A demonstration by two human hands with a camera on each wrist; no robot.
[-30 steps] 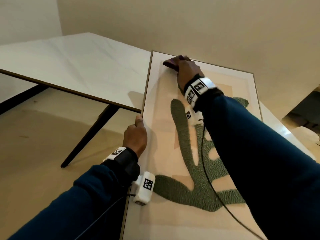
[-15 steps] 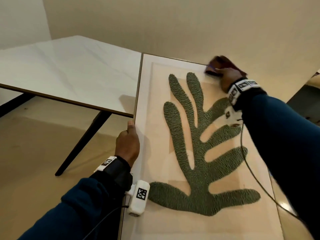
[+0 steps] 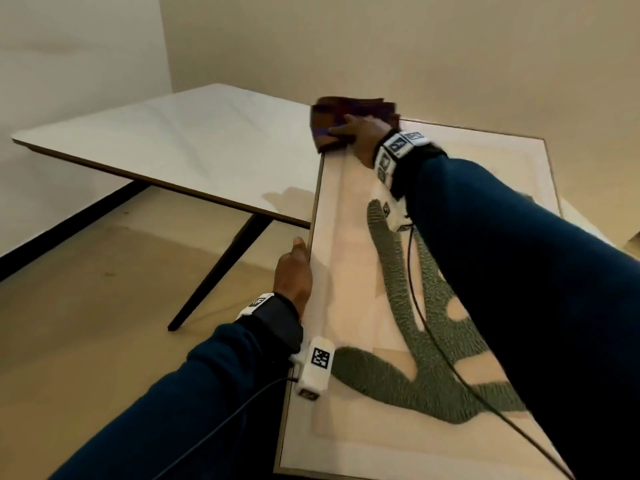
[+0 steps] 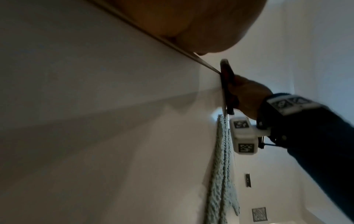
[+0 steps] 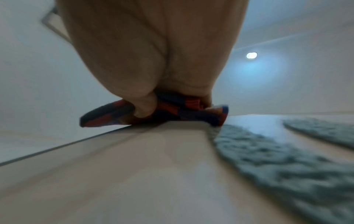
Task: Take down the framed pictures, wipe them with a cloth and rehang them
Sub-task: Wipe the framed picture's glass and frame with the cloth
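A large framed picture (image 3: 349, 258) with a green leaf shape (image 3: 426, 368) on a cream ground lies flat, its far part on the white table. My left hand (image 3: 294, 271) grips its left edge about halfway along, thumb on top. At the far left corner my right hand (image 3: 360, 133) presses a dark red and blue cloth (image 3: 341, 121) onto the frame. In the right wrist view the thumb and fingers pinch the folded cloth (image 5: 153, 115) against the frame's edge. The left wrist view shows the cloth (image 4: 227, 84) edge-on at that corner.
The white table (image 3: 194, 150) has black slanted legs (image 3: 221, 275) and stands on a beige floor. Plain walls rise behind it. Cables run from the wrist cameras across the picture and along my sleeves.
My right hand has swept the cloth from the frame's far right corner back to its far left corner. The left hand keeps its grip on the left edge.
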